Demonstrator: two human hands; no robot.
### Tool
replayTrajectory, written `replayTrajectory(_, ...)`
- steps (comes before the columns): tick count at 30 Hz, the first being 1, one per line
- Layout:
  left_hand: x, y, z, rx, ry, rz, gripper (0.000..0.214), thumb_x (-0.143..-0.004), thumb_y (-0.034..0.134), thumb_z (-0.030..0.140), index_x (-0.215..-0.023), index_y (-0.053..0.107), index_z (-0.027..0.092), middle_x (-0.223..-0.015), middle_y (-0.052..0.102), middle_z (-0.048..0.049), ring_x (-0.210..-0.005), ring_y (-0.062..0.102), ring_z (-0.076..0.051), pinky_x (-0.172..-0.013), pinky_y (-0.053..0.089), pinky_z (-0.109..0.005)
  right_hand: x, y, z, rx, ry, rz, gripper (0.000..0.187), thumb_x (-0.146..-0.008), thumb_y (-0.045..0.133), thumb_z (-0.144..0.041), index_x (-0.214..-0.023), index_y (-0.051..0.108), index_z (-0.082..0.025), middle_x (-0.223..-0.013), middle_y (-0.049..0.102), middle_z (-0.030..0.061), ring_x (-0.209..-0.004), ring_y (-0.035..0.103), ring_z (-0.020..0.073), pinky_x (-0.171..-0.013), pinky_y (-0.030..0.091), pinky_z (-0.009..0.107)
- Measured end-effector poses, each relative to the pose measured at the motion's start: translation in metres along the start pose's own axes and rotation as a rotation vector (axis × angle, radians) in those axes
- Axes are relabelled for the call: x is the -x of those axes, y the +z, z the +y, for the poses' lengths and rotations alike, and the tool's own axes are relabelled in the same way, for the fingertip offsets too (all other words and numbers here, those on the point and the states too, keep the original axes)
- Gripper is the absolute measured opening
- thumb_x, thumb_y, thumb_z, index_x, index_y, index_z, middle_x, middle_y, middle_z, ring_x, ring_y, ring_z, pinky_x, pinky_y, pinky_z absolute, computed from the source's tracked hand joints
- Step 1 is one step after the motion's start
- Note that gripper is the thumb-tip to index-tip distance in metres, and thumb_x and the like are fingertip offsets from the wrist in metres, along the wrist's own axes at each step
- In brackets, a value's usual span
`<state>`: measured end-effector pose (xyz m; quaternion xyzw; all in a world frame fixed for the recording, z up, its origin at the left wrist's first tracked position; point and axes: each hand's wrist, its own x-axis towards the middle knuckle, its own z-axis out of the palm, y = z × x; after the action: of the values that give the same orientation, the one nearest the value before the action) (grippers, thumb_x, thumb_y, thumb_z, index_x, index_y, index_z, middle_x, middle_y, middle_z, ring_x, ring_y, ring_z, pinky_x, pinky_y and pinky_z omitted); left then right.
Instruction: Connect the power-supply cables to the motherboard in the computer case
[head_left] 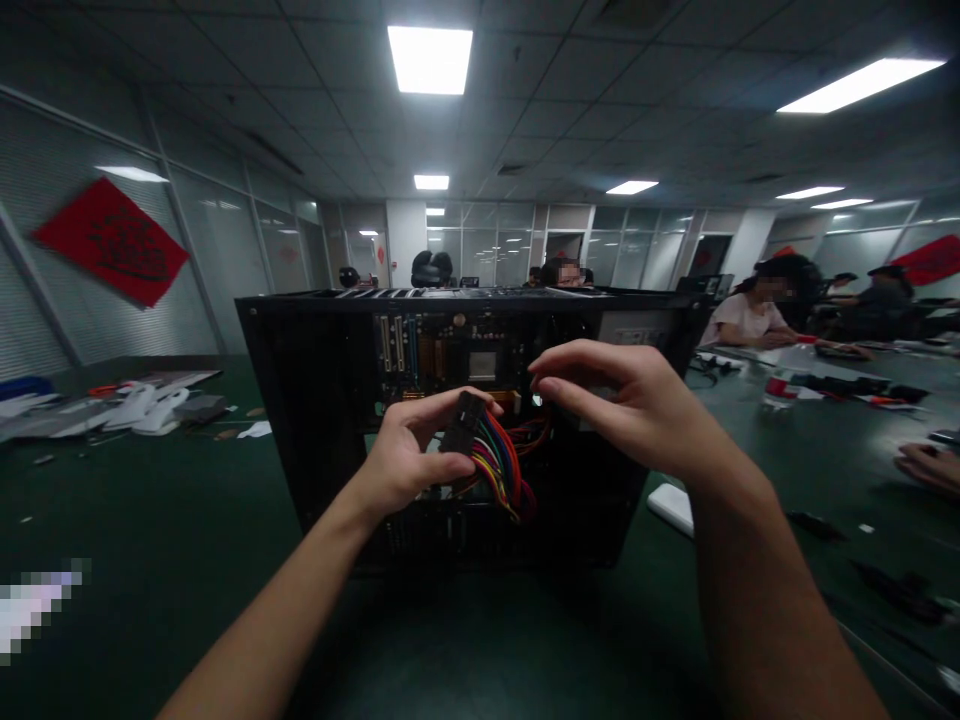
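Note:
A black computer case (pixel 270 420) stands open in front of me, its side facing my hands. My left hand (pixel 401 450) grips a wide black power connector (pixel 460 424) between thumb and fingers. A bundle of coloured wires (pixel 510 465) runs from it, curving down and back into the case. At the case's right half, my right hand (pixel 619 400) is raised with thumb and fingertips brought close together. A small bright spot and thin wires show by those fingertips; what they pinch, if anything, is unclear. Behind lies the motherboard (pixel 482 365) with its slots, partly hidden.
The green table (pixel 150 530) carries papers and white items (pixel 161 408) at the left. To the right are a white box-like object (pixel 671 508), a labelled bottle (pixel 778 388) and dark cables. Another person (pixel 750 315) sits there, and someone's hand (pixel 930 468) rests at the right edge.

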<state>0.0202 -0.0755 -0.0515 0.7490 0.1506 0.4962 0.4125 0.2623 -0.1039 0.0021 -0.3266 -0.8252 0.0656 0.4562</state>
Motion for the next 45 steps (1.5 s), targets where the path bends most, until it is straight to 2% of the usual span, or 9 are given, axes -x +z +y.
replayTrajectory(6, 0.001, 0.013, -0.031, 0.312, -0.088, 0.055, 0.07, -0.063, 0.078, 0.065, -0.109, 0.07, 0.014, -0.101, 0.072, -0.0132, -0.088, 0.068, -0.025, -0.083, 0.053, -0.036, -0.005, 0.021, 0.002, -0.015, -0.177, -0.175, 0.047, -0.089, 0.056, -0.013, -0.135, 0.056, -0.023, -0.131, 0.061, 0.0092, -0.118, 0.06, 0.0229, -0.102, 0.048, 0.04)
replayTrajectory(12, -0.001, 0.013, -0.036, 0.351, -0.139, 0.123, 0.073, -0.059, 0.08, 0.065, -0.108, 0.07, 0.012, -0.093, 0.072, -0.0106, -0.086, 0.068, -0.024, -0.083, 0.053, -0.035, -0.005, 0.026, 0.003, -0.019, -0.207, -0.26, 0.051, -0.088, 0.049, -0.005, -0.135, 0.057, -0.022, -0.129, 0.063, 0.0086, -0.12, 0.059, 0.0223, -0.104, 0.047, 0.04)
replayTrajectory(20, -0.008, 0.013, -0.026, 0.406, -0.122, 0.184, 0.064, -0.062, 0.083, 0.057, -0.108, 0.07, 0.014, -0.096, 0.074, -0.011, -0.087, 0.07, -0.022, -0.083, 0.055, -0.033, -0.008, 0.031, 0.008, -0.161, 0.005, -0.215, 0.039, -0.095, 0.053, -0.022, -0.133, 0.059, -0.019, -0.13, 0.064, 0.0078, -0.118, 0.061, 0.0219, -0.103, 0.048, 0.037)
replayTrajectory(23, -0.011, 0.012, -0.023, 0.398, -0.122, 0.238, 0.053, -0.065, 0.082, 0.054, -0.095, 0.072, 0.012, -0.088, 0.074, -0.0103, -0.082, 0.071, -0.023, -0.08, 0.057, -0.035, -0.009, 0.036, 0.012, -0.285, 0.083, -0.245, 0.036, -0.096, 0.052, -0.031, -0.128, 0.062, -0.017, -0.122, 0.067, 0.0077, -0.107, 0.065, 0.021, -0.093, 0.053, 0.033)
replayTrajectory(27, -0.015, 0.01, -0.019, 0.353, -0.197, 0.352, 0.044, -0.068, 0.081, 0.051, -0.081, 0.072, 0.011, -0.076, 0.073, -0.0073, -0.069, 0.07, -0.02, -0.069, 0.058, -0.032, -0.012, 0.048, 0.012, -0.413, 0.169, -0.324, 0.035, -0.098, 0.047, -0.038, -0.11, 0.069, -0.014, -0.094, 0.071, 0.0053, -0.084, 0.066, 0.0179, -0.072, 0.054, 0.027)
replayTrajectory(32, -0.017, 0.008, -0.011, 0.283, -0.283, 0.399, 0.041, -0.072, 0.078, 0.049, -0.081, 0.072, 0.01, -0.072, 0.073, -0.0067, -0.063, 0.069, -0.017, -0.065, 0.056, -0.027, -0.015, 0.06, 0.01, -0.452, 0.214, -0.27, 0.03, -0.097, 0.046, -0.032, -0.095, 0.068, -0.012, -0.084, 0.067, 0.0032, -0.078, 0.061, 0.0153, -0.072, 0.052, 0.026)
replayTrajectory(38, -0.016, 0.007, -0.005, 0.11, -0.206, 0.479, 0.042, -0.076, 0.075, 0.048, -0.094, 0.075, 0.01, -0.08, 0.075, -0.007, -0.067, 0.069, -0.019, -0.068, 0.057, -0.03, -0.015, 0.061, 0.014, -0.669, 0.261, -0.39, 0.03, -0.087, 0.052, -0.019, -0.113, 0.066, -0.017, -0.103, 0.069, 0.004, -0.078, 0.063, 0.0135, -0.071, 0.055, 0.026)
replayTrajectory(40, -0.016, 0.005, -0.007, 0.033, -0.193, 0.506, 0.044, -0.077, 0.073, 0.049, -0.097, 0.075, 0.011, -0.082, 0.075, -0.0068, -0.069, 0.069, -0.019, -0.069, 0.056, -0.03, -0.015, 0.067, 0.017, -0.662, 0.255, -0.371, 0.031, -0.086, 0.059, -0.025, -0.115, 0.064, -0.016, -0.108, 0.068, 0.0056, -0.082, 0.064, 0.0151, -0.069, 0.054, 0.026)
replayTrajectory(45, -0.017, -0.005, -0.027, -0.238, -0.186, 0.491, 0.042, -0.079, 0.068, 0.048, -0.1, 0.077, 0.013, -0.1, 0.076, -0.0063, -0.092, 0.068, -0.024, -0.081, 0.051, -0.029, -0.02, 0.099, 0.038, -0.435, 0.186, -0.098, 0.026, -0.089, 0.058, -0.033, -0.102, 0.066, -0.012, -0.091, 0.069, 0.0056, -0.085, 0.062, 0.0183, -0.072, 0.048, 0.027)
